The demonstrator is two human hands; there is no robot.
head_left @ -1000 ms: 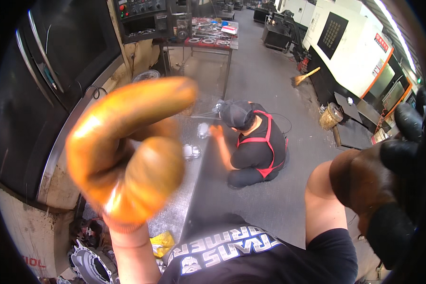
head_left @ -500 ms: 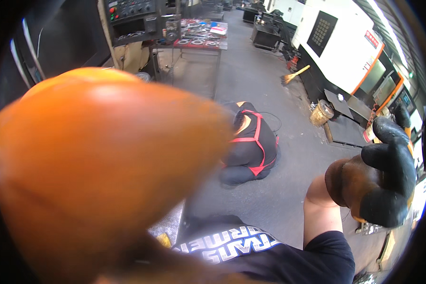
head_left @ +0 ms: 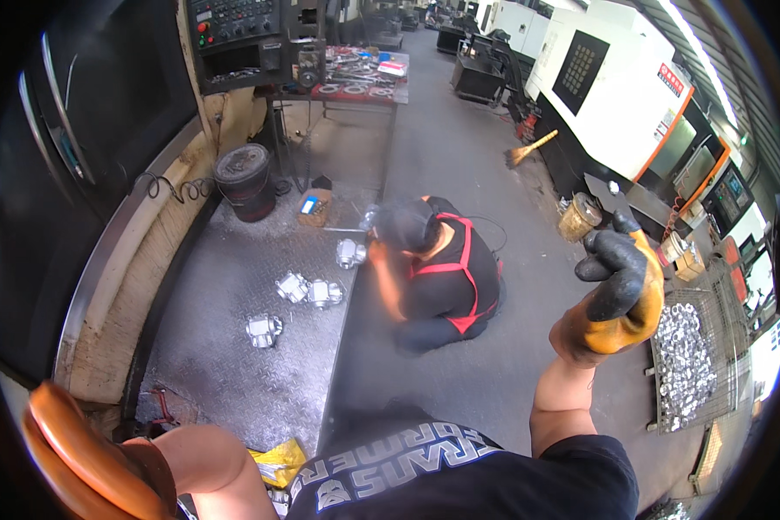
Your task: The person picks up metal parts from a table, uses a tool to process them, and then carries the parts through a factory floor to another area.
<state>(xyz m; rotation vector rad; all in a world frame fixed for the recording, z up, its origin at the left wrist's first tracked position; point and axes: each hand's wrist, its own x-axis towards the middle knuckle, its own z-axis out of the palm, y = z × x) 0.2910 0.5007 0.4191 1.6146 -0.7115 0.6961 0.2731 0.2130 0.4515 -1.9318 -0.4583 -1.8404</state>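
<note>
My left hand (head_left: 95,464), in an orange glove, is at the lower left edge. Its fingers look stretched out side by side, with nothing visible in them. Raised on the right is my right hand (head_left: 622,290), in a yellow glove with black fingertips. Those fingers are loosely bent and apart, and no object shows between them. Both hands are in the air, touching nothing visible. Between them, several silver metal castings (head_left: 291,288) lie on a checkered metal platform (head_left: 225,364). The nearest casting (head_left: 263,330) to my left hand stands apart from the others.
A co-worker (head_left: 442,269) in black with red straps crouches beside the platform. A dark bucket (head_left: 245,182) and a small box (head_left: 315,208) are at its far end. To the right stand a wire cage of shiny parts (head_left: 686,368), a yellowish bucket (head_left: 579,217) and a broom (head_left: 530,149).
My left hand has dropped from close in front of the view to the lower left, uncovering the platform and castings. The right hand has shifted left and turned.
</note>
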